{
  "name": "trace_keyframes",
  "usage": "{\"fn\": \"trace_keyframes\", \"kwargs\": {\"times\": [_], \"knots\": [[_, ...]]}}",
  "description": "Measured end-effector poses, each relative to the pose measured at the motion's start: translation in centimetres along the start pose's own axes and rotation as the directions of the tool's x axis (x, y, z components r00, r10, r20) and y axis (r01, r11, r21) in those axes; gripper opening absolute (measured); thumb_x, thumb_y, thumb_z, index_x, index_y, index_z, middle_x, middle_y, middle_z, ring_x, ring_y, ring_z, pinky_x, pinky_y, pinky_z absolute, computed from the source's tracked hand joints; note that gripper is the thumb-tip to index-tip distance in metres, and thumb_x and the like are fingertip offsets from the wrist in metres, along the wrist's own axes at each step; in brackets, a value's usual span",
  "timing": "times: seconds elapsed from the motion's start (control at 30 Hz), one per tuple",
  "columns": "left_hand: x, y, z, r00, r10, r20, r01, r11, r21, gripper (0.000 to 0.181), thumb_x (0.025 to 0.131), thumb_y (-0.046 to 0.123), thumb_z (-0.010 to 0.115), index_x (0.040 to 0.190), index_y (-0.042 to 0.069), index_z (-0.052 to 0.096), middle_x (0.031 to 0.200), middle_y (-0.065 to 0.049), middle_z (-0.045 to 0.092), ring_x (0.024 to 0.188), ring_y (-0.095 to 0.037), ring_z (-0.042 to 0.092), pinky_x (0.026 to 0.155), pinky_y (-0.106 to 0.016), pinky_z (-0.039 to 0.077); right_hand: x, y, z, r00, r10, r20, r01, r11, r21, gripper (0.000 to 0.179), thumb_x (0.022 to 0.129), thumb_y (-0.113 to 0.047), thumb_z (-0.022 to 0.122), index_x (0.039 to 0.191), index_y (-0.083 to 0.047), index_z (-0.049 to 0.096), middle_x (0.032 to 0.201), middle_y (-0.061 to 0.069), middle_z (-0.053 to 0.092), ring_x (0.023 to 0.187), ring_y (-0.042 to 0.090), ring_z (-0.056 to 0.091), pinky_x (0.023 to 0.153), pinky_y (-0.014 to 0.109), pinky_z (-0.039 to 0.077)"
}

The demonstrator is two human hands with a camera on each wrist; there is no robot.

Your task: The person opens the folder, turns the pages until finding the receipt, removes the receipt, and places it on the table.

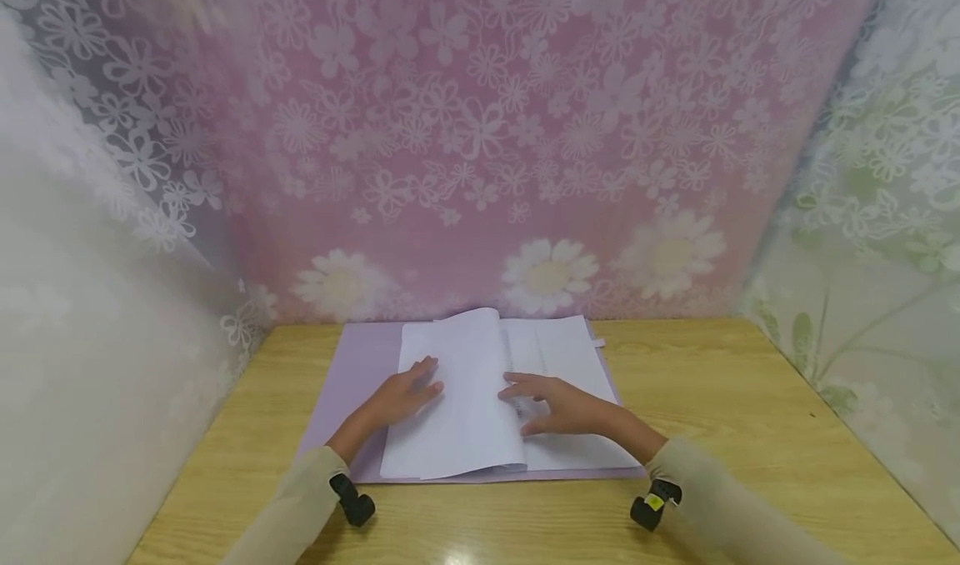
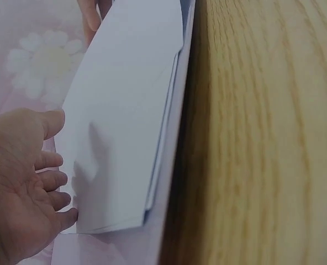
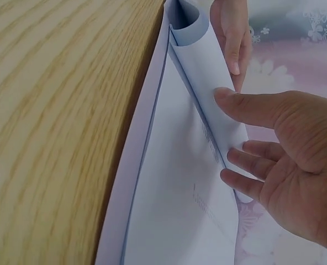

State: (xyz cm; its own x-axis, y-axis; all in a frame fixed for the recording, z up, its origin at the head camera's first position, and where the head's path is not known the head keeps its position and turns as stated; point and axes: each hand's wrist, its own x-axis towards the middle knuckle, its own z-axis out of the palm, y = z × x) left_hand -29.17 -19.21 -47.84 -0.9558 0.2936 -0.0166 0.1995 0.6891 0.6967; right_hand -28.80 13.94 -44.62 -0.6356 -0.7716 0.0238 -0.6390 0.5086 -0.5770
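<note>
A purple folder lies spread on the table with a stack of white paper sheets in it. Some sheets are turned over to the left and bulge in a curl near the middle; printed lines show on the page at the right. Over the turned sheets hovers my left hand, fingers apart and holding nothing, its shadow on the paper in the left wrist view. My right hand is at the curled edge, fingers extended, thumb and fingertips at or touching the curl.
The wooden table extends around the folder. A pink flowered backdrop rises behind it, with pale flowered side panels at left and right. Small dark wrist cameras sit on both wrists.
</note>
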Motion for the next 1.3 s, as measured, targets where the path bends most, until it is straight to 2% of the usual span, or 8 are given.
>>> {"fn": "trace_keyframes", "kwargs": {"times": [0.17, 0.4, 0.57, 0.77, 0.9, 1.0, 1.13, 1.3], "knots": [[-0.1, 0.1, 0.2, 1.0, 0.003, -0.008, -0.003, 1.0, 0.031, 0.068, 0.104, 0.047, 0.054, 0.159, 0.012, 0.036, 0.166, -0.012, 0.031, 0.156, -0.037, 0.023, 0.126, -0.054, 0.022, 0.8, -0.2, 0.5, 1.0, -0.021, -0.006, 0.021, 1.0, -0.018, 0.058, 0.089, -0.024, 0.081, 0.143, -0.016, 0.06, 0.162, 0.011, 0.041, 0.15, 0.035, 0.038, 0.117, 0.054, 0.039], [-0.5, 0.7, 0.7, 1.0, -0.007, 0.03, 0.006, 1.0, 0.029, 0.07, 0.102, 0.047, 0.058, 0.159, 0.012, 0.037, 0.167, -0.012, 0.03, 0.157, -0.036, 0.021, 0.126, -0.056, 0.022, 1.3, -0.3, 1.2, 0.999, -0.033, -0.006, 0.033, 0.999, -0.001, 0.056, 0.089, -0.025, 0.08, 0.141, -0.017, 0.061, 0.161, 0.009, 0.043, 0.15, 0.032, 0.04, 0.119, 0.053, 0.037], [-0.3, 0.6, 1.2, 0.999, 0.043, 0.016, -0.044, 0.993, 0.107, 0.068, 0.102, 0.043, 0.058, 0.157, 0.007, 0.04, 0.165, -0.018, 0.033, 0.155, -0.04, 0.024, 0.126, -0.058, 0.021, 1.7, -0.8, 1.5, 0.999, -0.053, 0.0, 0.053, 0.998, -0.03, 0.05, 0.092, -0.024, 0.077, 0.139, -0.017, 0.063, 0.16, 0.009, 0.045, 0.149, 0.031, 0.041, 0.119, 0.052, 0.037], [-0.3, 0.7, 0.9, 0.997, 0.076, 0.015, -0.078, 0.982, 0.175, 0.07, 0.1, 0.043, 0.063, 0.156, 0.006, 0.041, 0.164, -0.018, 0.034, 0.155, -0.04, 0.025, 0.125, -0.059, 0.022, 2.3, -1.2, 1.6, 0.998, -0.069, 0.003, 0.069, 0.996, -0.062, 0.046, 0.094, -0.024, 0.075, 0.137, -0.014, 0.064, 0.16, 0.012, 0.044, 0.15, 0.033, 0.039, 0.12, 0.054, 0.036], [-0.4, 0.9, 0.7, 0.997, 0.069, 0.025, -0.073, 0.975, 0.211, 0.072, 0.097, 0.039, 0.068, 0.154, 0.004, 0.043, 0.163, -0.02, 0.036, 0.153, -0.043, 0.029, 0.12, -0.063, 0.028, 2.6, -1.5, 1.7, 0.998, -0.063, 0.009, 0.064, 0.995, -0.079, 0.046, 0.094, -0.025, 0.075, 0.137, -0.014, 0.065, 0.159, 0.013, 0.045, 0.15, 0.034, 0.039, 0.12, 0.055, 0.035], [-0.6, 0.9, 0.9, 0.999, 0.027, 0.044, -0.037, 0.97, 0.241, 0.073, 0.096, 0.04, 0.07, 0.154, 0.005, 0.044, 0.163, -0.018, 0.036, 0.152, -0.043, 0.03, 0.119, -0.063, 0.031, 2.7, -1.5, 1.8, 0.997, -0.069, 0.025, 0.071, 0.992, -0.101, 0.047, 0.095, -0.027, 0.074, 0.138, -0.013, 0.064, 0.157, 0.014, 0.048, 0.149, 0.034, 0.041, 0.12, 0.055, 0.035], [-0.7, 0.7, 1.2, 0.999, -0.011, 0.053, -0.003, 0.966, 0.259, 0.074, 0.095, 0.043, 0.071, 0.154, 0.007, 0.045, 0.164, -0.017, 0.036, 0.152, -0.042, 0.032, 0.119, -0.062, 0.033, 2.9, -1.5, 1.0, 0.998, -0.061, 0.03, 0.064, 0.993, -0.098, 0.05, 0.096, -0.027, 0.073, 0.142, -0.011, 0.06, 0.155, 0.015, 0.05, 0.146, 0.035, 0.045, 0.118, 0.055, 0.038], [-0.3, 0.9, 1.0, 0.999, -0.01, 0.043, -0.003, 0.958, 0.287, 0.073, 0.094, 0.042, 0.072, 0.153, 0.009, 0.047, 0.163, -0.017, 0.037, 0.152, -0.04, 0.034, 0.119, -0.059, 0.034, 3.0, 0.1, -2.0, 0.997, 0.038, -0.074, -0.042, 0.998, -0.052, 0.054, 0.098, -0.027, 0.07, 0.146, -0.01, 0.055, 0.155, 0.013, 0.051, 0.146, 0.035, 0.045, 0.117, 0.055, 0.039]]}}
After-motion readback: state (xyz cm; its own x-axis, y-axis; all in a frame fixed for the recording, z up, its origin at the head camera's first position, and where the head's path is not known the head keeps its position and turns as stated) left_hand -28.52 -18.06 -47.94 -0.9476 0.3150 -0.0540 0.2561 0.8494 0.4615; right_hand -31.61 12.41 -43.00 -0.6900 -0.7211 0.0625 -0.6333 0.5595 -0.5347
